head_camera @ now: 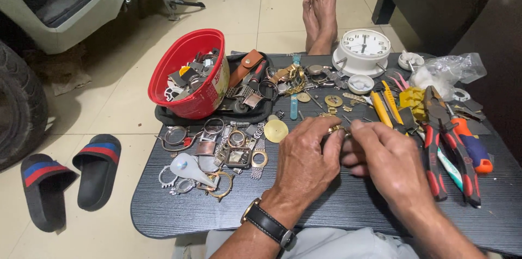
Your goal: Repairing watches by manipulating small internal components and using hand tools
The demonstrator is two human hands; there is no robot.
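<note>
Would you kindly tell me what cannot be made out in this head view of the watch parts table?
- The small gold part: mostly covered by the left hand and right hand; its kind is unclear.
- The red bowl: its contents are too small and jumbled to identify.
- The dark table: its near edge is hidden by the person's forearms.
- The clear plastic bag: its contents are unreadable.

2 slippers (70, 180), 1 clock (363, 50) (white), 1 red bowl (187, 74).

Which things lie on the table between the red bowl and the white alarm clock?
In the head view, between the red bowl and the white alarm clock lie a brown leather strap, a blue strap and a heap of gold and silver watches.
</note>
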